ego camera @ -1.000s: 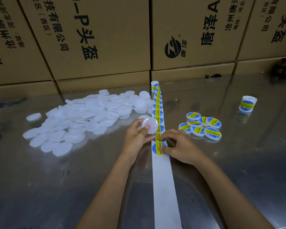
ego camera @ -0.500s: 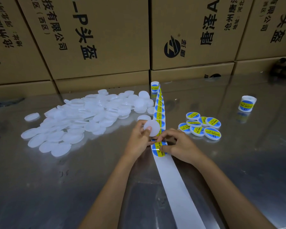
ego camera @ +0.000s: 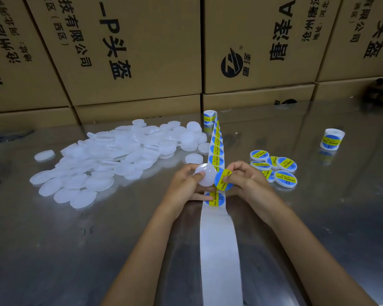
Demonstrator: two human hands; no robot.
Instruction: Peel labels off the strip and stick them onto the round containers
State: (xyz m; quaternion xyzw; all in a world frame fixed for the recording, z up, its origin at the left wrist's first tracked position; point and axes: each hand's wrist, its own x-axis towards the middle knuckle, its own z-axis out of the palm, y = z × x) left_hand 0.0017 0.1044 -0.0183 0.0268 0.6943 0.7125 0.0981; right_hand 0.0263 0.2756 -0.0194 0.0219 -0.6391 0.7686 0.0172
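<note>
Our left hand (ego camera: 184, 184) grips blank white container (ego camera: 205, 175); our right hand (ego camera: 244, 180) pinches peeled label (ego camera: 223, 180), its edge overlapping container. Label strip (ego camera: 218, 239) beneath fingers; fingertips partly hidden, print blurred.

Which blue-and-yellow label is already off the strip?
The label pinched in the right hand, beside the blank container held by the left hand. The other unused labels still lie flat on the strip.
</note>
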